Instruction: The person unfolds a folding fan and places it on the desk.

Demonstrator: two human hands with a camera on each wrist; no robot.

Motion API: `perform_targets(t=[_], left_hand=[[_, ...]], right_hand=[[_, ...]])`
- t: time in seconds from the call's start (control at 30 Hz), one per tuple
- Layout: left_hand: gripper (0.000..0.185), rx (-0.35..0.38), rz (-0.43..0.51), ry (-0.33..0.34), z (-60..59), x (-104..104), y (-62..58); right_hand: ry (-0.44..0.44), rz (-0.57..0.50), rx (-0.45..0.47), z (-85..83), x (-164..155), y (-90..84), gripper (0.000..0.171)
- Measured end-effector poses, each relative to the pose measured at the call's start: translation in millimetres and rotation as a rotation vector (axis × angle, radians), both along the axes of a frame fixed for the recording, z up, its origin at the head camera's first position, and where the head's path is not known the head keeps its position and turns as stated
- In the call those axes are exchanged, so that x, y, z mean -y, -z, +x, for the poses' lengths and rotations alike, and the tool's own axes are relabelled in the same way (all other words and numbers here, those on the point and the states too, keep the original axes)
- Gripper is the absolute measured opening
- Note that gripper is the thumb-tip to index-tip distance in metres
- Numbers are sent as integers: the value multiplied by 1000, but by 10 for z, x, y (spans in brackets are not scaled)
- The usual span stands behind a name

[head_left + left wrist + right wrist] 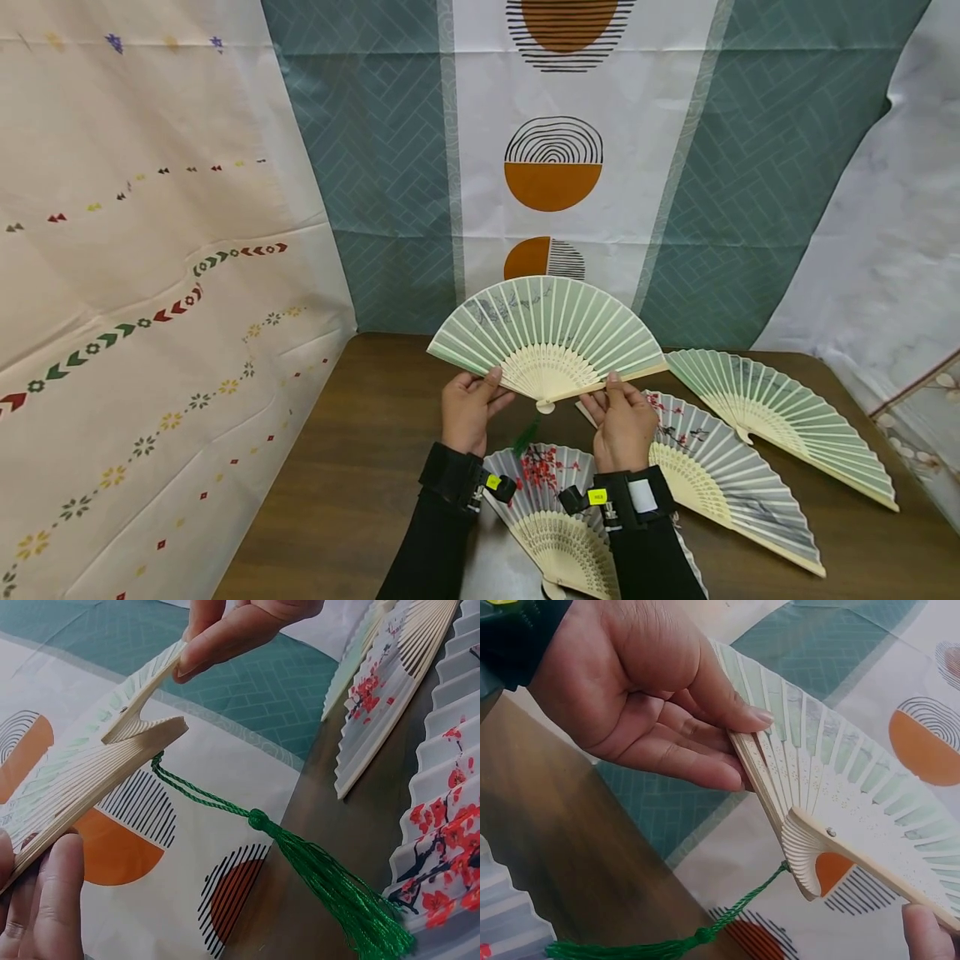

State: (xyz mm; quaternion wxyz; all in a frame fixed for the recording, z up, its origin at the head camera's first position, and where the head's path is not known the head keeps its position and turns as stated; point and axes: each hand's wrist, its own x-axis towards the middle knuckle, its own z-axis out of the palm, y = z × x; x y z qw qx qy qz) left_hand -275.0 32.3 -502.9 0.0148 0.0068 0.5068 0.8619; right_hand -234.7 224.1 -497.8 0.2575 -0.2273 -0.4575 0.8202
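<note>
A pale green folding fan [555, 333] with cream ribs is spread wide and held up above the table. My left hand [468, 410] pinches its left end rib between thumb and fingers. At the other end rib, my right hand [624, 425] grips with the thumb on the near side, fingers behind, as the right wrist view shows. A green tassel [322, 885] dangles on a cord from the fan's pivot. Below my wrists lies an open fan with red blossoms [551, 475], partly covered by my right forearm.
A grey blossom fan [720, 467] and another green fan [787, 417] lie spread on the right of the brown table [322, 492]. Patterned cloths hang behind, the middle one [390, 167] teal and white. A cream cloth [165, 333] borders the left side.
</note>
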Motion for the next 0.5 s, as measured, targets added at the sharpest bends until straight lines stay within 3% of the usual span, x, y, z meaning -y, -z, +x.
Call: perform_targets(t=[0.5], left_hand=[[26, -3, -12, -1, -16, -9, 8]], right_hand=[[37, -54, -51, 19, 1, -10, 20]])
